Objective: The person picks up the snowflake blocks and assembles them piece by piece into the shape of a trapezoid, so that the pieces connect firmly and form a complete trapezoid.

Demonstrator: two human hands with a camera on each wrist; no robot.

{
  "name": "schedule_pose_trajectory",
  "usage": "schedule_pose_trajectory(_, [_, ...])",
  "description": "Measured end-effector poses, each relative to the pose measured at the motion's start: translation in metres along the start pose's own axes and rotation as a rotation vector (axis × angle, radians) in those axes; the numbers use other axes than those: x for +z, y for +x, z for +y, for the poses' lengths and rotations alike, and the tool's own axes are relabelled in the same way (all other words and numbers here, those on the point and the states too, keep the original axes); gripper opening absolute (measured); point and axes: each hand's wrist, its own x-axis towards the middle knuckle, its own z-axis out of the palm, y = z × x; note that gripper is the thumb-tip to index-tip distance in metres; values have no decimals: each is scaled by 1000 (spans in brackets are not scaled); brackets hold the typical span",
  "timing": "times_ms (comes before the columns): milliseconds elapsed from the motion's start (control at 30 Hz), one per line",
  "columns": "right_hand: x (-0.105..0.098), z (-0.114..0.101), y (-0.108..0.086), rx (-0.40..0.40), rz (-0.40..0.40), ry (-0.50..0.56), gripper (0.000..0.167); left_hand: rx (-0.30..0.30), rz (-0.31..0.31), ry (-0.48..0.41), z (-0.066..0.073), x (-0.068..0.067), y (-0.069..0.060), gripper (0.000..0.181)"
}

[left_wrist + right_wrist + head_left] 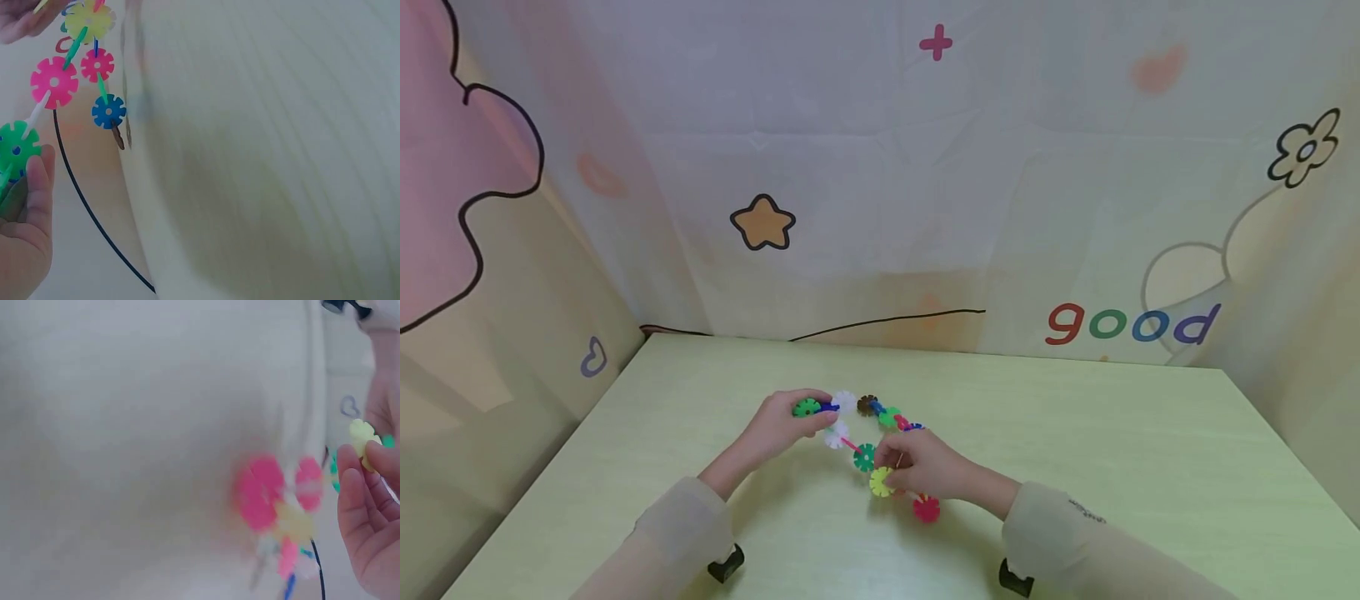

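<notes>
A chain of slotted plastic snowflake discs runs between the hands, in green, white, pink, yellow, blue and brown. In the head view my left hand (778,423) grips the chain's left end at a green disc (807,407); the left wrist view shows fingers around a green disc (19,140) there. My right hand (928,465) pinches a yellow disc (881,482) between thumb and fingers, also visible as the pale yellow disc (362,439) in the right wrist view. A red-pink disc (927,508) hangs below the right hand. Part of the chain is hidden behind its fingers.
The hands are over a pale yellow-green table (1120,467). Behind it hangs a printed cloth backdrop (880,167) with a star, a flower and the word good. Dark wrist straps (726,564) show under the sleeves.
</notes>
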Motion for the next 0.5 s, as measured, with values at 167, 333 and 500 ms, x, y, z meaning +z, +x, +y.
schedule_pose_trajectory(167, [-16,-1,0,5,94,134,11,7,-46,17,7,4,-3,42])
schedule_pose_trajectory(333, [-28,-2,-1,40,171,241,17,37,-83,51,15,8,-7,40])
schedule_pose_trajectory(500, [-35,-1,-2,68,211,272,22,79,-99,94,25,11,-13,39])
